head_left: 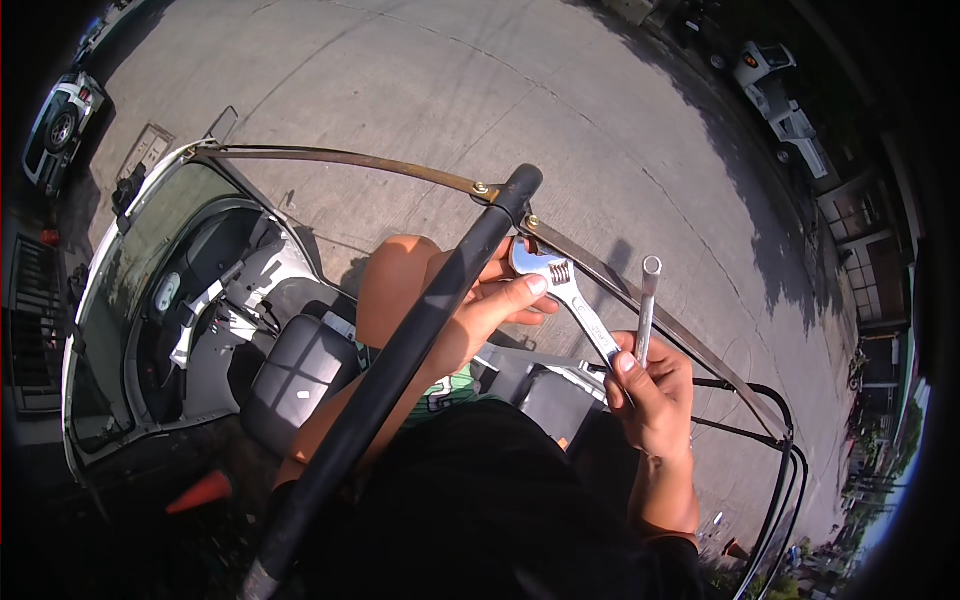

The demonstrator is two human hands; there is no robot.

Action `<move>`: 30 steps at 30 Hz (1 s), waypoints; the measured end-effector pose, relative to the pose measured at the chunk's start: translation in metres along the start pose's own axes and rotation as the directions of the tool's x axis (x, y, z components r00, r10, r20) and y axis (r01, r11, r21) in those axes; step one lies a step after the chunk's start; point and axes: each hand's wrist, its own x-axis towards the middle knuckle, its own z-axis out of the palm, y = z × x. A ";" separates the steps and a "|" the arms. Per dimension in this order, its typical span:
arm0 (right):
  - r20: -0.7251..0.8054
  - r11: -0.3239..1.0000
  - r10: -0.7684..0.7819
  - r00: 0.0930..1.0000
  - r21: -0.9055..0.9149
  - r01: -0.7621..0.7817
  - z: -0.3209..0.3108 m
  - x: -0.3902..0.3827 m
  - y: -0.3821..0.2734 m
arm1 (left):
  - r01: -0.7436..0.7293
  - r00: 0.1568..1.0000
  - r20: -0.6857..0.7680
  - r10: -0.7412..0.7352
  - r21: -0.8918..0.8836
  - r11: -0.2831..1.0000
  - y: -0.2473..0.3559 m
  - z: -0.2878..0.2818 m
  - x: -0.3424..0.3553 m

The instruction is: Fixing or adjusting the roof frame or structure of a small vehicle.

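Observation:
My left hand (500,305) pinches the head of a shiny adjustable wrench (592,318), its thumb beside the adjusting screw. My left forearm passes beneath a thick black pipe (420,325). My right hand (652,395) grips the lower end of that wrench's handle. In the same fist stands a slim ring-ended wrench (648,308), its ring end pointing up. Just above the adjustable wrench's jaws, a bolt (533,222) fastens a flat metal strip (600,275) to the pipe's end. Another bolt (481,188) holds a rusty curved strip (370,162) there.
Left of the pipe is a small open vehicle with a windshield (125,320) and a grey seat (300,375). Bent black tubes (785,450) frame the right side. An orange cone (203,491) lies at lower left. Beyond spreads concrete pavement (450,80) with parked vehicles.

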 end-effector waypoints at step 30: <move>-0.023 0.997 0.063 0.998 0.056 -0.062 0.026 -0.009 -0.012 | 0.155 0.987 -0.028 -0.156 -0.030 0.987 -0.015 0.012 0.016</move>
